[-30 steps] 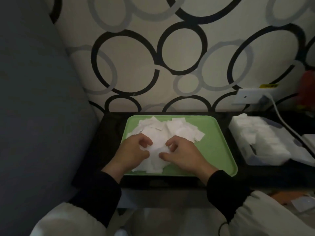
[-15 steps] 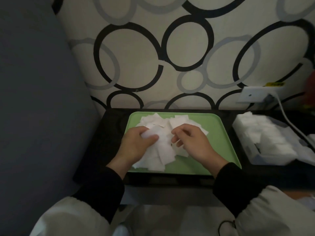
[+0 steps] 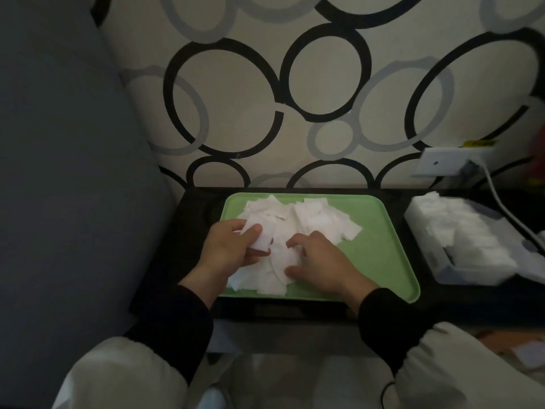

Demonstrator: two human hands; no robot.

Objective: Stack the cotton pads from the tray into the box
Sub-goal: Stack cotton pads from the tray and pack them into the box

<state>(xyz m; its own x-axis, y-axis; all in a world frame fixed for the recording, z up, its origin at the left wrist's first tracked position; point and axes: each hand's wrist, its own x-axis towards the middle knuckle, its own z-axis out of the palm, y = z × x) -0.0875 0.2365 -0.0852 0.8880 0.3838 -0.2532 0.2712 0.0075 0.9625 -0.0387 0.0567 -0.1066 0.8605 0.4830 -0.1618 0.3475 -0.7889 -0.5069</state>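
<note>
A small stack of white pads is being held in the left hand. It is being pinched between the thumb on top and the curled fingers beneath, just above the near left part of the tray. The right hand is being kept low over the loose cotton pads. Its fingers are bent, and the fingertips and thumb are being pressed onto the pile. Whether a pad is actually being pinched there cannot be told. The two hands are being held close together, with only a narrow strip of pads showing between them.

The loose pads are being carried in a jumbled heap on the left and middle of the green tray, while its right part is being left bare. The tray is being supported by a dark surface. The box, clear-walled, is being kept on the same surface just to the right of the tray. Rows of stacked pads are being held inside it.

Both wrists are being covered by black sleeves. Behind the surface, a wall patterned with black and grey rings is being shown. A white socket plate is fixed to it at the right. A white cable is being led from it down past the box.
</note>
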